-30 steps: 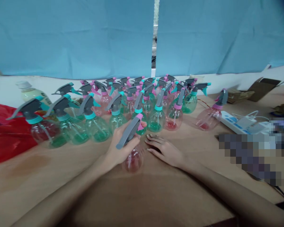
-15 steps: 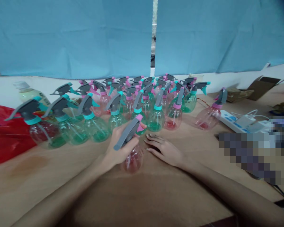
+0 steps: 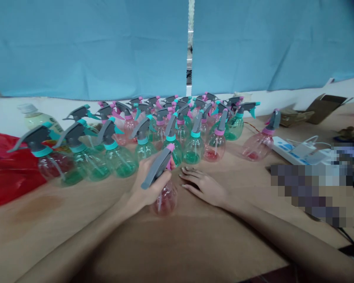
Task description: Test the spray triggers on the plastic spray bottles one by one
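Our left hand (image 3: 149,192) grips a round, clear-pink plastic spray bottle (image 3: 167,199) by its neck, at the tan wood-look table (image 3: 188,243); our right hand (image 3: 205,185) lies beside it, fingers loosely parted. The pink plastic trigger (image 3: 169,163) has drawn inward, so we judge a squeeze underway.

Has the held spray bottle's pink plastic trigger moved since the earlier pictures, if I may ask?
Yes: the pink trigger has shifted left, judged against the turquoise-collared clear green bottle standing just behind.
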Demonstrator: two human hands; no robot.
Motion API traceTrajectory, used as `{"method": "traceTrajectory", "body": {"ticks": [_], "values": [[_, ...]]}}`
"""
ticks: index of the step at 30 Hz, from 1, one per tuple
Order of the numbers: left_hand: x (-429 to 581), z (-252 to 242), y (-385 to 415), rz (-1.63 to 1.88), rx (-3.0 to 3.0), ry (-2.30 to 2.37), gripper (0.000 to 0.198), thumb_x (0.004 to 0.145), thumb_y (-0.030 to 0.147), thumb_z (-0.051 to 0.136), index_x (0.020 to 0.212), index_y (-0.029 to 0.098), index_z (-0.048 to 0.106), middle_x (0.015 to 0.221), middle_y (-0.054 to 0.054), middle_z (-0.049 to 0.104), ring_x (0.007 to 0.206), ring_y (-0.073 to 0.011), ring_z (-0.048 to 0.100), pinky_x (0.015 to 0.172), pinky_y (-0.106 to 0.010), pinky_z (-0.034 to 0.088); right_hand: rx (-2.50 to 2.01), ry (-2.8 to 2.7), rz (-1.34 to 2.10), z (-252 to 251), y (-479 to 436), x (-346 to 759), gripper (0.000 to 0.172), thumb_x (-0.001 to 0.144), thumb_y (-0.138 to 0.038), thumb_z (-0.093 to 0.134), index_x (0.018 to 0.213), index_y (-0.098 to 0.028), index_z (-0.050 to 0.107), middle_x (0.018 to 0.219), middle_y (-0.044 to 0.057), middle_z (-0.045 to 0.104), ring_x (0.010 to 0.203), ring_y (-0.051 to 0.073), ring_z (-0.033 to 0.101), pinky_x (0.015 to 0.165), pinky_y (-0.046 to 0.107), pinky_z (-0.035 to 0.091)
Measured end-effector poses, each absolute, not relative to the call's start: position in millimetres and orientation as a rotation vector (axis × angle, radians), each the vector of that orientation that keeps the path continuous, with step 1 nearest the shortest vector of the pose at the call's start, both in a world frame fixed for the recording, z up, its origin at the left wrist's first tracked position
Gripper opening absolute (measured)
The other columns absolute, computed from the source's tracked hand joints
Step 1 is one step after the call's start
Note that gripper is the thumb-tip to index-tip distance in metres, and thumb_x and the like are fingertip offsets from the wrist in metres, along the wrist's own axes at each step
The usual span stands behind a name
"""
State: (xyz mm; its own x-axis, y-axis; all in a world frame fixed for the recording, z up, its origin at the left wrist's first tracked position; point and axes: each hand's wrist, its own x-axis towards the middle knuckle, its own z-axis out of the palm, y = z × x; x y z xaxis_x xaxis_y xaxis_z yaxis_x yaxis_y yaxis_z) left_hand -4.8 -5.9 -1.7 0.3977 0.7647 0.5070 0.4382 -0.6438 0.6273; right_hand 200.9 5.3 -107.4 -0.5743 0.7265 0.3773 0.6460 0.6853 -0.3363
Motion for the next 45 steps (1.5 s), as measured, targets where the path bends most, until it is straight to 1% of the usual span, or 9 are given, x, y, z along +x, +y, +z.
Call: {"method": "traceTrajectory", "body": {"ticks": [7,12,17,22,27,31,37,41,45], "values": [[-4.4,-9.8,-5.2,1.154,2.194,1.085,0.025,0.078,0.018,0.049,0.101,0.021,0.060,0.082,0.000,0.061,0.071,-0.0150,0.057,0.073,-0.031,0.048,-1.058,-2.391,0.261,-107.7,6.4,199.8,0.044,0.093,-0.043,0.037,0.127,-0.019,0.051,0.133,0.009,0.051,0.128,0.021,0.040,0.106,0.043,0.033],[-5.2,-11.6,-3.3,1.159,2.179,1.130,0.027,0.080,0.021,0.050,0.105,0.023,0.059,0.080,-0.001,0.063,0.069,-0.0166,0.058,0.070,-0.032,0.048,-1.025,-2.385,0.363,-94.9,2.6,200.8,0.045,0.093,-0.045,0.035,0.124,-0.017,0.053,0.129,0.009,0.055,0.125,0.020,0.043,0.105,0.038,0.034],[-2.4,-11.8,-4.0,1.204,2.145,1.107,0.029,0.080,0.021,0.051,0.107,0.026,0.058,0.095,-0.002,0.066,0.073,-0.0175,0.062,0.070,-0.032,0.050,-1.062,-2.258,0.556,-70.3,-20.4,201.8,0.045,0.094,-0.045,0.031,0.127,-0.020,0.049,0.127,0.006,0.056,0.118,0.018,0.050,0.101,0.037,0.037],[23.7,-11.6,-12.6,1.221,2.148,1.022,0.026,0.080,0.022,0.053,0.106,0.021,0.058,0.096,-0.003,0.065,0.075,-0.0166,0.062,0.071,-0.032,0.051,-1.117,-2.212,0.637,-50.5,-49.9,199.7,0.064,0.076,-0.061,0.055,0.126,-0.021,0.046,0.118,0.010,0.059,0.105,0.026,0.056,0.088,0.042,0.046],[81.5,-17.4,-15.1,1.308,2.136,0.986,0.027,0.078,0.027,0.059,0.104,0.020,0.058,0.101,-0.006,0.065,0.076,-0.0165,0.063,0.073,-0.032,0.052,-1.187,-2.080,0.570,-53.3,-57.9,217.7,0.072,0.069,-0.063,0.061,0.123,-0.019,0.042,0.109,0.011,0.059,0.095,0.027,0.058,0.078,0.044,0.049],[135.7,-22.2,-7.9,1.351,2.124,0.964,0.037,0.076,0.036,0.063,0.107,0.019,0.054,0.099,-0.008,0.065,0.090,-0.0221,0.063,0.080,-0.039,0.051,-1.261,-1.995,0.455,-60.3,-56.0,254.4,0.070,0.069,-0.056,0.064,0.120,-0.016,0.039,0.112,0.014,0.055,0.097,0.029,0.056,0.080,0.047,0.049],[173.1,-40.4,1.1,1.247,2.235,0.884,0.077,0.066,0.042,0.072,0.130,0.020,0.034,0.130,-0.013,0.048,0.119,-0.0287,0.047,0.097,-0.047,0.041,-1.332,-1.993,0.345,-53.8,-47.5,320.0,0.057,0.073,-0.045,0.064,0.117,-0.018,0.041,0.110,0.013,0.056,0.099,0.029,0.057,0.084,0.047,0.047],[160.5,-73.3,1.0,1.163,2.270,0.927,0.059,0.076,0.035,0.064,0.125,0.021,0.036,0.128,-0.011,0.046,0.121,-0.0251,0.044,0.100,-0.045,0.039,-1.417,-1.983,0.144,-53.4,-21.8,353.0,0.059,0.073,-0.048,0.064,0.118,-0.019,0.039,0.113,0.014,0.055,0.104,0.030,0.054,0.087,0.046,0.044],[142.8,-93.3,2.3,0.947,2.357,0.978,0.039,0.078,0.023,0.059,0.114,0.023,0.045,0.118,-0.007,0.052,0.113,-0.0234,0.051,0.096,-0.045,0.043,-1.664,-1.929,-0.124,-51.6,9.2,365.1,0.054,0.072,-0.056,0.060,0.104,-0.014,0.047,0.105,0.018,0.056,0.103,0.036,0.053,0.084,0.051,0.043]]}}
